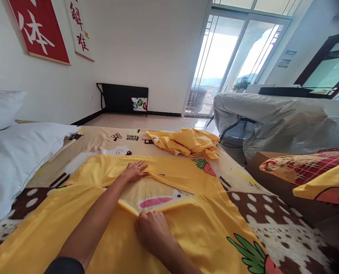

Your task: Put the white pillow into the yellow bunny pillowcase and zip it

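A yellow fabric cover (80, 217) with printed carrots is spread over the bed. A slit-like opening in its middle shows a paler inside with a pink-and-white rabbit print (158, 201). My left hand (133, 171) lies on the cover just beyond the opening, fingers spread. Closer to me, my right hand (154, 230) is closed on the near edge of the opening and pulls it into a point. The fingertips of that hand are partly hidden. Past the cover, a crumpled yellow cloth (189, 141) sits near the bed's far edge.
White pillows (38, 152) lie at the left. Beneath the cover is a patterned blanket (261, 213). A cardboard box (255, 171) with folded fabrics stands to the right, near furniture under plastic sheeting (286, 118). A black folded panel (120, 97) leans against the far wall.
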The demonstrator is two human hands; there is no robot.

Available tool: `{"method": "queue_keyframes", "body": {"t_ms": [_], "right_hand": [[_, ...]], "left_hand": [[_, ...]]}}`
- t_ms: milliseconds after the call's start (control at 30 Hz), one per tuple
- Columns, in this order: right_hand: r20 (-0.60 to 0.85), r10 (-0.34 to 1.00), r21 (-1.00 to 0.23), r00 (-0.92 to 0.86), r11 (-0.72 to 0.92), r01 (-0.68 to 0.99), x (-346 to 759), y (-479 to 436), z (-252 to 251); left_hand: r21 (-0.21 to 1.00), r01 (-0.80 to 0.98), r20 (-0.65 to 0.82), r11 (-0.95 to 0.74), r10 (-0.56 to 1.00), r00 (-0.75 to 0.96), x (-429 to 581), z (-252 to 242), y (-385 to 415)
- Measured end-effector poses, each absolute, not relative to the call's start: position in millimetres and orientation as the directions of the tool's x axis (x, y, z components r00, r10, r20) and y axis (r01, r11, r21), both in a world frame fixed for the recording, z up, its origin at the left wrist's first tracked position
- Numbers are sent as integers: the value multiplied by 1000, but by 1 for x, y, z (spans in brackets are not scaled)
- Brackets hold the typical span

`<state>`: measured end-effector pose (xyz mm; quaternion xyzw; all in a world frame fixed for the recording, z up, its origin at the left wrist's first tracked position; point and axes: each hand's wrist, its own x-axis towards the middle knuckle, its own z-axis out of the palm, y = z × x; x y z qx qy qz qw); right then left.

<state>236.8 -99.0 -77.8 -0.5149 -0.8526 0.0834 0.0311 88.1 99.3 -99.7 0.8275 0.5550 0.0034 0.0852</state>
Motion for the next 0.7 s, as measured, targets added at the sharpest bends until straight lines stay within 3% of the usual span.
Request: {"method": "queue_keyframes", "body": {"t_ms": [300,533,700], "right_hand": [[90,809,-151,-581,587,795,237,-104,-83],[48,849,-241,-526,521,819,237,-100,-79],[29,854,-253,-519,509,823,236,-98,-83]], "left_hand": [[15,962,205,-271,943,262,102,-101,106],[15,861,130,-509,855,503,98,-99,101],[-19,885,187,-465,868,460,99,-92,100]]}}
